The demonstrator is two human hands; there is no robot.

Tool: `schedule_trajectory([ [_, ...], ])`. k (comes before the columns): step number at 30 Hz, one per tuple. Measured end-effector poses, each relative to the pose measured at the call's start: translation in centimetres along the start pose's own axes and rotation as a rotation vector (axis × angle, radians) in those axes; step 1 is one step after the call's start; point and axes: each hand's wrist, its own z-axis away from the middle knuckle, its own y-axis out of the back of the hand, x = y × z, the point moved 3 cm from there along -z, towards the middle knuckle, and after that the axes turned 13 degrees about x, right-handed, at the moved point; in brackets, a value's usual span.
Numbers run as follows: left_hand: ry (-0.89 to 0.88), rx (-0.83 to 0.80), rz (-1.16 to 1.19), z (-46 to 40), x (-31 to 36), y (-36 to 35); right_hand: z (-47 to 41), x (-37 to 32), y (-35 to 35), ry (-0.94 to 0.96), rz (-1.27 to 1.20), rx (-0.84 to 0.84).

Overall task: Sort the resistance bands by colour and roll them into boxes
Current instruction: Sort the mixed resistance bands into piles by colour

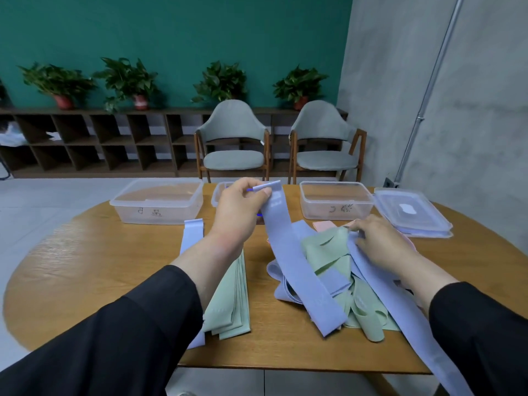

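Black sleeves fill the bottom of the head view, both forearms reaching out over the wooden table (94,252). Take the tangled pile of bands (337,284) as our landmark, sitting right of centre on that table.

Left of the pile, the left hand (240,207) is up off the surface, thumb and fingers pinched on the top end of a lilac band (297,270), which drapes down in a long diagonal and lands on the near edge of the pile. On the far side of the pile the right hand (383,241) lies flat, fingers fairly straight, pressing down on the green and lilac strips; it grips nothing that I can see.

Left of the pile, partly under the left forearm, a stack of green bands (231,307) lies flat, with lilac bands (192,238) beside it. Behind the pile stand the clear boxes: a left box (157,202), a right box (335,200), and a middle one mostly hidden by the raised hand. Box lids (411,214) sit to the pile's far right.

These bands look thin, limp and light, and probably a bit clingy, so they snag each other. My call: pinch one by its free end, draw it out slowly, and pin the heap with the other hand.
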Motion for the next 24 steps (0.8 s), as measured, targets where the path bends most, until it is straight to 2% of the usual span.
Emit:
schedule_trajectory([
  [4, 0.042, 0.005, -0.004, 0.2, -0.1, -0.4, -0.3, -1.3, 3.3, 0.017, -0.304, 0.242],
  [9, 0.078, -0.040, 0.023, 0.6, 0.8, -1.4, -0.8, -7.2, 9.7, 0.189, -0.609, 0.280],
  [12, 0.114, -0.071, 0.083, 1.1, 1.5, -1.9, -0.4, -11.2, 11.5, 0.298, -0.598, 0.229],
  [16, 0.142, -0.190, 0.103, 2.3, 2.4, -2.0, -0.1, -13.6, 11.0, 0.258, -0.499, 0.204],
  [20, 0.226, -0.294, 0.232, 3.4, 2.7, -1.1, 0.2, -14.6, 11.2, 0.215, -0.501, 0.239],
  [24, 0.129, -0.311, 0.223, 3.9, 2.9, -0.2, 0.7, -16.1, 11.5, 0.250, -0.508, 0.301],
])
